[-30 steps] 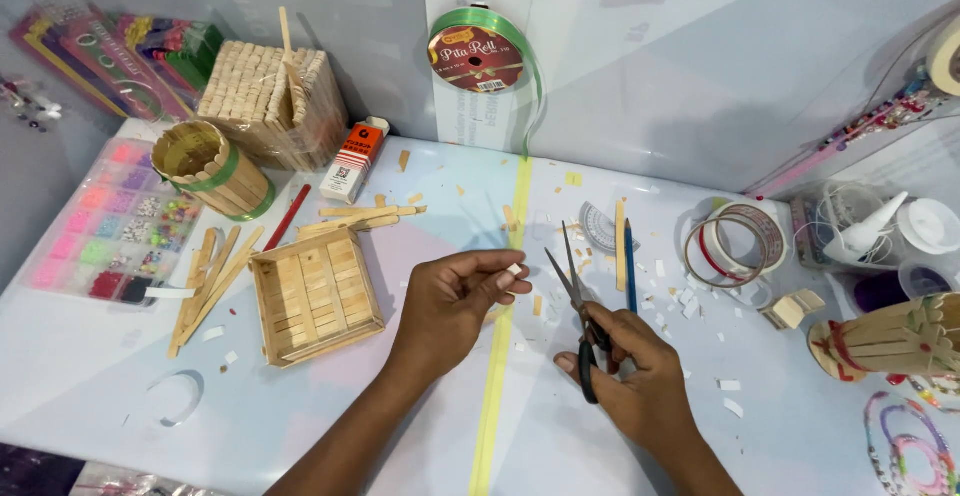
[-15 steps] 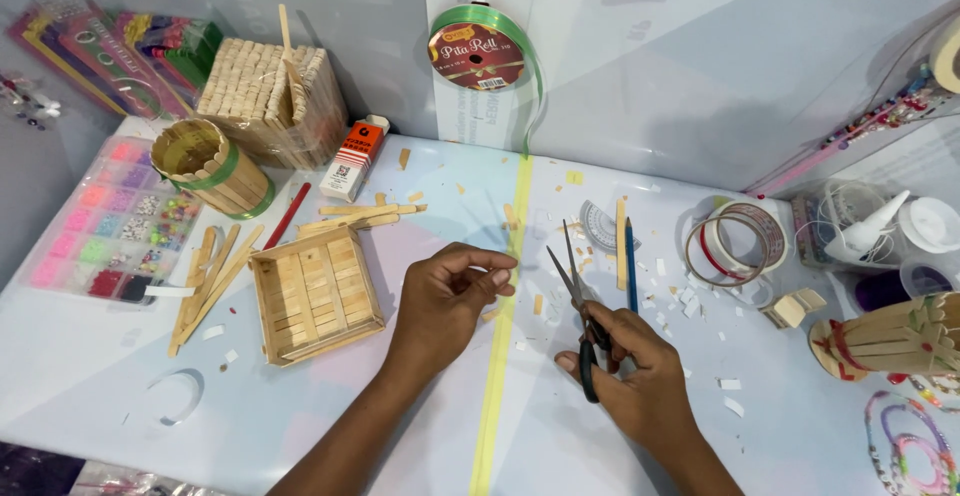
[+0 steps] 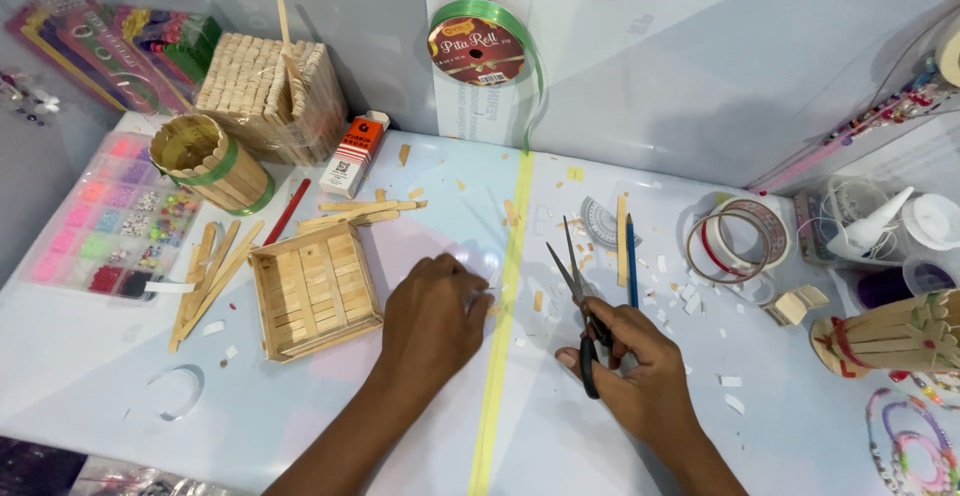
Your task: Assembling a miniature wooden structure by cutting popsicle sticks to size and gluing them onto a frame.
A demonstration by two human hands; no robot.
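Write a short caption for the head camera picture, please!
Right hand holds open scissors while left hand presses the green ribbon beside a craft-stick tray.

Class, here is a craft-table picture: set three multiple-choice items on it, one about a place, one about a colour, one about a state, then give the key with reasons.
1. Where is the square stick tray?
A. beside the left hand
B. beside the tape rings
C. on the ribbon spool

2. What colour is the ribbon lying down the table?
A. red
B. yellow-green
C. blue

3. How are the scissors in the right hand?
A. blades shut
B. lying unheld
C. blades open

Key: 1 A, the tray lies just outward of the left hand. 2 B, a pale yellow-green strip. 3 C, the blades form a V.
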